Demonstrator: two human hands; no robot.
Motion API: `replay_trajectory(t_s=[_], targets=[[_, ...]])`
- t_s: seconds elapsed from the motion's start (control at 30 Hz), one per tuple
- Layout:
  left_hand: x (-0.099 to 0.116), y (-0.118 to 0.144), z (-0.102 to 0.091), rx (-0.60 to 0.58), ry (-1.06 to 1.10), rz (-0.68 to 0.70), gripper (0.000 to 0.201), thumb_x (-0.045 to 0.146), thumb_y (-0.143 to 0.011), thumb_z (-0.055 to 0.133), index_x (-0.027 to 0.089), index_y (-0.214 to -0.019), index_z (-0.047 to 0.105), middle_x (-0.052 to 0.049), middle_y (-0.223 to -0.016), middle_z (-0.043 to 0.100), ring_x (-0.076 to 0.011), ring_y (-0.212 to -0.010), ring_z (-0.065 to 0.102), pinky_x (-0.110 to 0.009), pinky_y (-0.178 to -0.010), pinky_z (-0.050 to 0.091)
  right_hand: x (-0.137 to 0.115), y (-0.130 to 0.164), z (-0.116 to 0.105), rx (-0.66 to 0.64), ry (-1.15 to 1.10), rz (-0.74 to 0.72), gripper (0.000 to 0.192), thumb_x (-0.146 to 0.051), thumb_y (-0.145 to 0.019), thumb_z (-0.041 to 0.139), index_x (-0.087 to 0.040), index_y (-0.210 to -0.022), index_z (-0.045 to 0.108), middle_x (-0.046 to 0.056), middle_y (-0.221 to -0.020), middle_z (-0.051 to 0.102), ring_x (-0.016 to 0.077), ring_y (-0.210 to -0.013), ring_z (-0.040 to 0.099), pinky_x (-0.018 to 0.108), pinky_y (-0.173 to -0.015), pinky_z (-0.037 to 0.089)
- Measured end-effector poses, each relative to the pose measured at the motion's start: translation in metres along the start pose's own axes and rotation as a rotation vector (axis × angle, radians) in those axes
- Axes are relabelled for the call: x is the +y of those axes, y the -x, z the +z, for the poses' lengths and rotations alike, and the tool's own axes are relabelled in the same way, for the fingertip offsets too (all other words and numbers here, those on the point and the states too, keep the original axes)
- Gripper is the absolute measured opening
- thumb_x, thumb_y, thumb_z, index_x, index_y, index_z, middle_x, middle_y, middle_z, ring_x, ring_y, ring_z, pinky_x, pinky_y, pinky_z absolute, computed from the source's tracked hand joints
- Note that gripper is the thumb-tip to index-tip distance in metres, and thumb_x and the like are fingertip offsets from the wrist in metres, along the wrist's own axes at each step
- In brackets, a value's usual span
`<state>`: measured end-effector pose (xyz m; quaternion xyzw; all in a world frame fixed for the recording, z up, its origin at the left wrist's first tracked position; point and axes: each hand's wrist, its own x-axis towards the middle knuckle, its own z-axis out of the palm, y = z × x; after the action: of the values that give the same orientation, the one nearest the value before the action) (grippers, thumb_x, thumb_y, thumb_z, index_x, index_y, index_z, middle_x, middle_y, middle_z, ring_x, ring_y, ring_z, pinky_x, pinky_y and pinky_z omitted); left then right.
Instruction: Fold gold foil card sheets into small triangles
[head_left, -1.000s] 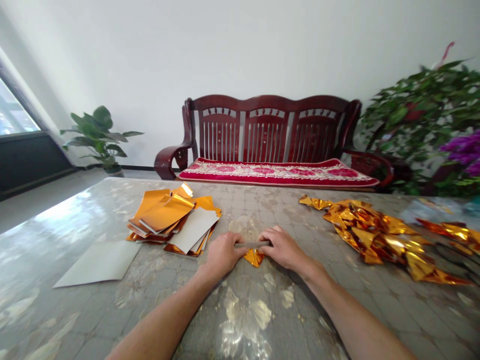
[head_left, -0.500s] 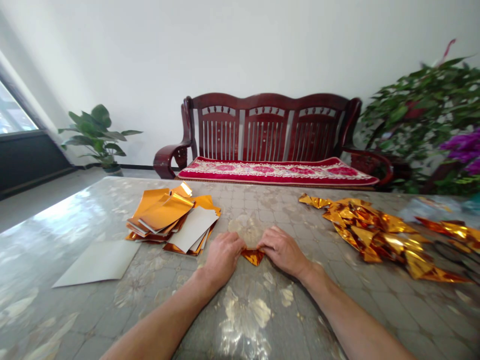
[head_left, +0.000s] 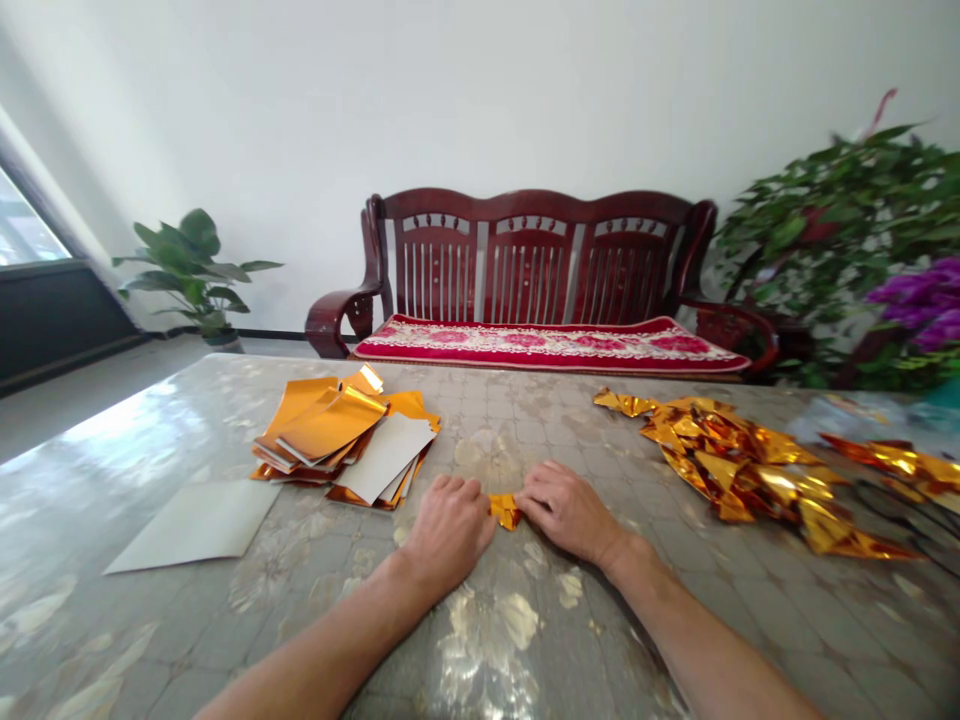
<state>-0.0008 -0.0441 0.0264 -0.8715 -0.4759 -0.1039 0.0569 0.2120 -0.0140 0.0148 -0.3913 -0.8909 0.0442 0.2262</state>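
A wide counter (head_left: 150, 440) with a glossy, marbled covering is seen across the lower part of the view. Behind it, a dark red wooden bench (head_left: 536, 270) with a red patterned cushion is set against a white wall, with a green potted plant (head_left: 191, 270) on the floor to its left and leafy plants with purple flowers (head_left: 862, 230) to its right. On the right part of the counter, a heap of folded gold foil pieces (head_left: 750, 465) is spread out. On the left part, a loose stack of gold foil sheets (head_left: 341, 440) is laid, some turned white side up, and a single white sheet (head_left: 195, 520) lies flat just beside it, nearer the left edge. Near the middle of the counter, a small folded gold foil piece (head_left: 505, 509) is pinched between both hands and pressed against the surface. The left hand (head_left: 448, 532) is curled, its fingertips grasping the piece's left edge. The right hand (head_left: 568, 510) is likewise closed on the piece's right edge, knuckles up.
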Motion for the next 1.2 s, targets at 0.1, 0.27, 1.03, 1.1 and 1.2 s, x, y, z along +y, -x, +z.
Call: replay_trajectory(t_s=[0.1,0.27,1.03,1.1,1.2], targets=[[-0.002,-0.006,0.0,-0.004,0.055,-0.088,0.025,0.032,-0.095,0.053,0.019,-0.079,0.067,-0.005,-0.083,0.066,-0.0216,-0.083,0.061,-0.035,-0.074,0.039,0.0,-0.005,0.004,0.0,-0.038,0.095,0.018,-0.021,-0.091,0.061,-0.02,-0.074,0.065,0.001,-0.078,0.06,0.0172,-0.082,0.054,0.028,-0.074,0.041],[-0.011,-0.013,0.007,-0.023,0.214,-0.23,0.013,0.034,-0.087,0.065,0.021,-0.09,0.066,-0.003,-0.093,0.066,-0.0209,-0.09,0.062,-0.029,-0.075,0.04,0.004,-0.008,0.006,-0.032,-0.072,0.186,0.005,-0.019,-0.084,0.068,-0.022,-0.086,0.064,0.0,-0.085,0.062,0.0173,-0.087,0.054,0.028,-0.077,0.04],[-0.01,-0.013,0.017,-0.011,0.663,-0.257,0.022,0.025,-0.079,0.064,0.022,-0.101,0.067,0.0,-0.088,0.067,-0.0158,-0.077,0.06,-0.024,-0.066,0.037,0.0,-0.007,0.001,0.025,-0.481,0.309,0.023,-0.008,-0.075,0.057,-0.022,-0.093,0.061,-0.005,-0.075,0.06,0.0128,-0.071,0.057,0.024,-0.067,0.041],[-0.008,-0.014,0.016,-0.007,0.707,-0.208,0.017,0.028,-0.083,0.062,0.024,-0.096,0.071,0.0,-0.089,0.068,-0.0158,-0.081,0.061,-0.024,-0.07,0.039,-0.002,-0.009,0.0,0.081,-0.496,0.295,0.018,-0.01,-0.075,0.059,-0.022,-0.089,0.062,-0.004,-0.076,0.062,0.0133,-0.073,0.058,0.024,-0.07,0.043],[-0.005,-0.016,0.014,0.037,0.718,-0.225,0.02,0.032,-0.086,0.059,0.023,-0.077,0.073,0.0,-0.077,0.067,-0.0148,-0.075,0.06,-0.024,-0.068,0.039,-0.004,-0.011,0.0,0.209,-0.492,0.266,0.015,-0.014,-0.076,0.062,-0.022,-0.089,0.063,-0.002,-0.081,0.065,0.0145,-0.077,0.06,0.026,-0.075,0.046]])
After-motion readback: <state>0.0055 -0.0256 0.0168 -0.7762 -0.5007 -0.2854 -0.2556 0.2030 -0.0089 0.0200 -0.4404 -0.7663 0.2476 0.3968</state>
